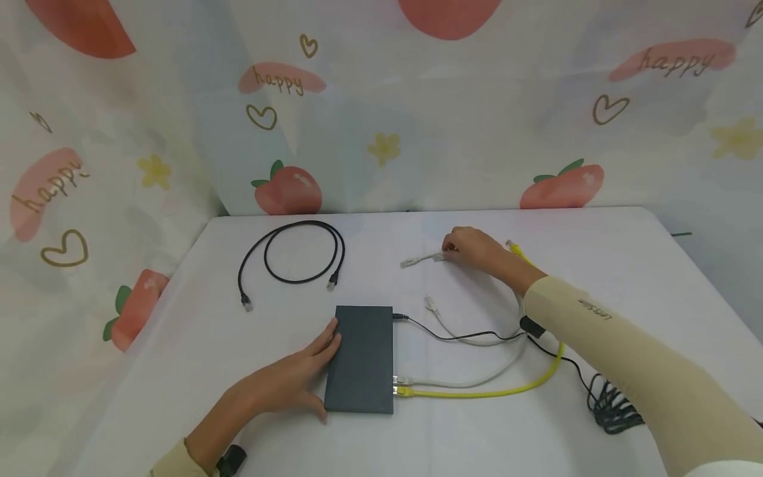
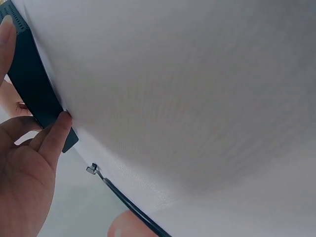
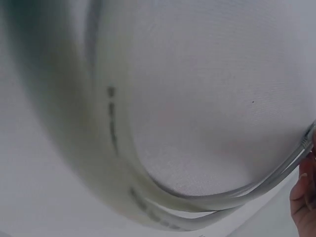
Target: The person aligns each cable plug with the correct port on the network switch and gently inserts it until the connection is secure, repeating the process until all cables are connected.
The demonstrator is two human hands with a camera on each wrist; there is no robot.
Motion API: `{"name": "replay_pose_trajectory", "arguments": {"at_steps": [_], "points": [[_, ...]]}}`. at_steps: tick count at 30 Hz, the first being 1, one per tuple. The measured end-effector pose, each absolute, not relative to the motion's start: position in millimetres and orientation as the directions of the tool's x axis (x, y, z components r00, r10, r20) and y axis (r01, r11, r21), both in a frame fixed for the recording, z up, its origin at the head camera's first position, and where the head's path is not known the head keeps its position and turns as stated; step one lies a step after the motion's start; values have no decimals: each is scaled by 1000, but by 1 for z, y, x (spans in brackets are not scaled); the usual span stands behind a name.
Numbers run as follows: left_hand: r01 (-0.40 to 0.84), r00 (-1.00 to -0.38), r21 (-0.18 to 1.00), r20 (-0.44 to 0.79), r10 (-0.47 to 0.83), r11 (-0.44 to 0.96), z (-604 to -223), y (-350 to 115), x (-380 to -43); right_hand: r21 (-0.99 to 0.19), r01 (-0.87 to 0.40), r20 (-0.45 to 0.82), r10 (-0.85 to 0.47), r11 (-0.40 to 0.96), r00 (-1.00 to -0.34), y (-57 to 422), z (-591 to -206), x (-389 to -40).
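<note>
A dark grey box like a network switch (image 1: pixel 362 358) lies flat on the table. My left hand (image 1: pixel 292 377) rests against its left side, fingers extended along the edge and thumb by the near corner. In the left wrist view, fingertips (image 2: pixel 63 121) touch the box's side wall (image 2: pixel 34 81). My right hand (image 1: pixel 477 250) pinches a whitish network cable (image 1: pixel 426 259) close to its plug end, at the far side of the table. Two pale cable strands (image 3: pixel 247 197) run up to the right hand in the right wrist view.
Into the box's right side run a black power cord (image 1: pixel 453 336), a white cable (image 1: pixel 459 384) and a yellow cable (image 1: pixel 477 395). Another white plug (image 1: pixel 431 305) lies loose. A coiled black network cable (image 1: pixel 304 281) sits back left, and bundled black cord (image 1: pixel 614 407) at right.
</note>
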State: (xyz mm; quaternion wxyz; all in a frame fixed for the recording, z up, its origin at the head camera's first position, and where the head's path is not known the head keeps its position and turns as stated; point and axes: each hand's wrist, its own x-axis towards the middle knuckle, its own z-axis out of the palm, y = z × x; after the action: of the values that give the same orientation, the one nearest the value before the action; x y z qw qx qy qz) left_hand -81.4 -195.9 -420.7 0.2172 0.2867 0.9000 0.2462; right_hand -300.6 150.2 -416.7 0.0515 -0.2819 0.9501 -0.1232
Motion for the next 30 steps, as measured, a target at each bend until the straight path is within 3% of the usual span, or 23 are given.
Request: {"name": "replay_pose_trajectory", "arguments": {"at_steps": [10,19,30], "points": [[398,-747,563,-260,612,724,-421,-196,-81,-197,-539,-46,-557,819,-829,153,-422,-305],[391,-749,573,-257,611,720,-420,-197,-81,-403,-513,-16,-567,758,-824,163,-425,-308],[380,-753,594,-246,610,709,-419,-196,-80,-353,-508,-32,-552,786,-833,164,-425,-311]]}}
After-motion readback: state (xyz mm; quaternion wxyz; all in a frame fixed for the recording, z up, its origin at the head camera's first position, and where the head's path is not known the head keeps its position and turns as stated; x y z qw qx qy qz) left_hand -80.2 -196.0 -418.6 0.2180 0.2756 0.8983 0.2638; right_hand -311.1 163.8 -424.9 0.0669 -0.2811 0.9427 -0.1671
